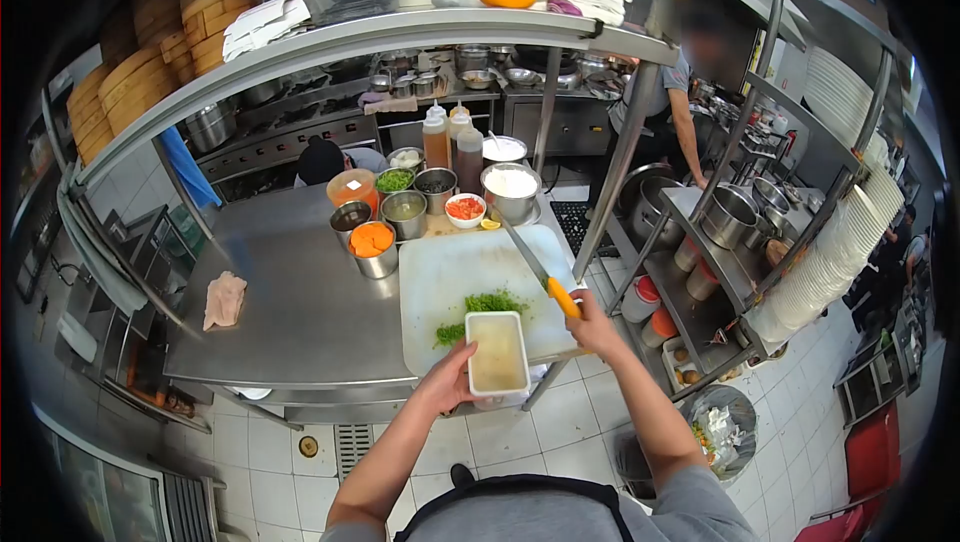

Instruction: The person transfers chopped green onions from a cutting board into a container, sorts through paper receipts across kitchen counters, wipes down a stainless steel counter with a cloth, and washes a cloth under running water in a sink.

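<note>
My left hand (447, 379) grips a white rectangular plastic container (498, 354) by its left side, over the near edge of the white cutting board (430, 292). The container's inside looks yellowish, and I cannot make out what is in it. Chopped green herbs (492, 302) lie on the board just behind and left of the container. My right hand (594, 326) is closed round the orange handle of a kitchen knife (563, 297) at the board's right edge. Its blade points away from me, towards the far side of the board.
Metal pots, including one of sliced carrots (371, 239), stand behind the board beside a bowl of diced red pieces (465, 209) and squeeze bottles (436, 142). A pale piece of raw meat (224, 301) lies on the steel table's left. A person (680, 102) stands at back right.
</note>
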`<state>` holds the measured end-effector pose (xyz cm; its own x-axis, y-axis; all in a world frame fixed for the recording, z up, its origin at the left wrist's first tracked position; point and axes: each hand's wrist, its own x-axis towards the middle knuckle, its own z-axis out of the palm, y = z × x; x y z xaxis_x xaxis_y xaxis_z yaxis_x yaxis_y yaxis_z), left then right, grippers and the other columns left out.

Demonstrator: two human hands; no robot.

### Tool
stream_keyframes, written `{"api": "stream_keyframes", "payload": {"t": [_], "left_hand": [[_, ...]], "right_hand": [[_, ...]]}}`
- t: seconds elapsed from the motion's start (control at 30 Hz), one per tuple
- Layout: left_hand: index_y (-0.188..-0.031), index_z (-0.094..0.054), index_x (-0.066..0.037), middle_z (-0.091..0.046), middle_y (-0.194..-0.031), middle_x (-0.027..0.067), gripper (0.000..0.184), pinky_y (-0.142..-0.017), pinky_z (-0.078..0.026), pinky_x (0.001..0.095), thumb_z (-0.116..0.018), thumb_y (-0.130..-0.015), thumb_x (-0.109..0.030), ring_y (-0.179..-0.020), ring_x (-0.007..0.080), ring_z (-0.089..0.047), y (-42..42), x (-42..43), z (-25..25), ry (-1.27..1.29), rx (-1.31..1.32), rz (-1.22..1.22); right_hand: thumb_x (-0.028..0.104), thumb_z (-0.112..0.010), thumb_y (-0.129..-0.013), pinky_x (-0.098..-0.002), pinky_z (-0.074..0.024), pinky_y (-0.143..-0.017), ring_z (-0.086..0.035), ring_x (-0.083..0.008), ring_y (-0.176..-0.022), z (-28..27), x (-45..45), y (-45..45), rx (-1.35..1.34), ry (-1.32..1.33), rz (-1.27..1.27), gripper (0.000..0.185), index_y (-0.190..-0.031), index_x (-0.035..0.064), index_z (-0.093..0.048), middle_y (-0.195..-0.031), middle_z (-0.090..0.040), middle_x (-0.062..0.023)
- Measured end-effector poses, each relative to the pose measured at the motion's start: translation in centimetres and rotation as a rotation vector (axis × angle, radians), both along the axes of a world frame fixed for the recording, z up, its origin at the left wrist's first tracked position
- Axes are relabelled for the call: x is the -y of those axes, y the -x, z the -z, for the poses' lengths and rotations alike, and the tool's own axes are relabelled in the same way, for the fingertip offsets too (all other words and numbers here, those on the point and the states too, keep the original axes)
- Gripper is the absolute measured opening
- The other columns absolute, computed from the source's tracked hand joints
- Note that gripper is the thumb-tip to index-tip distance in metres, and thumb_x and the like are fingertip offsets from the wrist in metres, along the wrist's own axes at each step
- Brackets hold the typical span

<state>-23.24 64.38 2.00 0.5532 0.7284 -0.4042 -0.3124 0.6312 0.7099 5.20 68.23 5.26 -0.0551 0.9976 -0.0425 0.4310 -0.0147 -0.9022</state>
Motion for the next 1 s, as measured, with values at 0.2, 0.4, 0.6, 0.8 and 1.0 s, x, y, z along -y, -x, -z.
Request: {"api": "stream_keyframes", "payload": {"t": [0.2,0.4,0.6,0.8,1.0], "left_hand": [[-0.122,-0.05,-0.016,-0.056,-0.117,0.0059,0.054,-0.083,-0.044,0.0486,-0.039,-0.088,-0.057,-0.104,0.0247,-0.055,-1.8,-7.5,0.2,0.047,-0.071,0.046],[-0.12,-0.052,-0.014,-0.059,-0.112,0.0064,0.056,-0.08,-0.048,0.0448,-0.04,-0.087,-0.058,-0.099,0.0223,-0.059,-2.0,-10.2,-1.4,0.04,-0.05,0.09],[-0.119,-0.053,-0.013,-0.061,-0.109,0.0068,0.053,-0.075,-0.049,0.0442,-0.046,-0.086,-0.055,-0.097,0.0228,-0.06,-1.5,-11.0,-3.4,-0.009,-0.091,-0.033],[-0.122,-0.05,-0.012,-0.059,-0.113,0.0079,0.054,-0.076,-0.05,0.0471,-0.046,-0.087,-0.053,-0.099,0.0245,-0.06,-1.6,-11.2,-3.6,-0.008,-0.048,-0.071],[-0.126,-0.047,-0.013,-0.055,-0.12,0.0082,0.053,-0.081,-0.048,0.0516,-0.045,-0.088,-0.05,-0.105,0.0269,-0.057,-1.1,-11.9,-3.0,0.029,0.044,-0.04]], "right_hand": [[0.017,-0.052,-0.088,-0.024,-0.0365,-0.041,-0.043,-0.011,-0.045,-5.6,2.3,0.6,-0.83,0.263,-0.2,0.031,-0.115,0.009,-0.04,-0.083,-0.057,-0.0124],[0.026,-0.045,-0.094,-0.0226,-0.0355,-0.039,-0.042,-0.0107,-0.042,-4.3,1.6,1.2,-0.859,0.338,-0.274,0.023,-0.111,0.0103,-0.045,-0.082,-0.059,-0.0128],[0.026,-0.046,-0.094,-0.0225,-0.034,-0.035,-0.041,-0.0105,-0.038,-4.4,0.1,0.3,-0.797,0.389,-0.285,0.019,-0.107,0.012,-0.046,-0.077,-0.058,-0.0115],[0.025,-0.048,-0.093,-0.0226,-0.0331,-0.035,-0.04,-0.0099,-0.038,-5.3,-0.5,-0.8,-0.729,0.447,-0.263,0.019,-0.105,0.0104,-0.046,-0.073,-0.057,-0.0097],[0.026,-0.05,-0.092,-0.0219,-0.0321,-0.035,-0.039,-0.0088,-0.037,-6.9,0.2,-3.2,-0.661,0.481,-0.261,0.021,-0.104,0.0085,-0.046,-0.07,-0.055,-0.0079]]}}
